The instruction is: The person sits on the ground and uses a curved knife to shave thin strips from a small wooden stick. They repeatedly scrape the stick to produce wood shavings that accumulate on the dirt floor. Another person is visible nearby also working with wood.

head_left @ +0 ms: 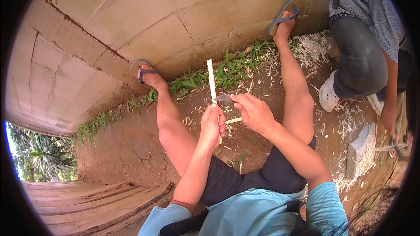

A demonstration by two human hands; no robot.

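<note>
Clock hours run around the middle of the view, twelve at the top. Between eight and nine o'clock, leafy shrubs (pixel 43 159) show in daylight, and between seven and eight lie weathered wooden planks (pixel 92 203). A block wall (pixel 131 22) curves from nine past twelve, with low green weeds (pixel 229 67) along its foot. At ten o'clock, a blue-strapped flip-flop (pixel 136 69) on the person's left foot rests against the wall.

Just below the centre, the left hand (pixel 211 124) has its grip closed around a pale strip (pixel 211 78) of wood or bamboo. The strip's long end points to twelve, leaning slightly toward eleven, and its short end emerges below the fist toward six. A knife (pixel 224 98) points its blade toward nine, its tip at the strip just above the left thumb. A short pale piece (pixel 233 121) shows between the hands; whether it belongs to the knife is unclear. The right hand (pixel 254 112), between three and four o'clock, has its grip closed on the knife.

Farther right, the other flip-flop (pixel 284 16) sits between one and two. Pale shavings (pixel 313 52) heap at two. A white clog (pixel 328 92) on a crouching co-worker (pixel 361 57) stands near three, and a grey concrete block (pixel 359 146) lies between three and four.
</note>
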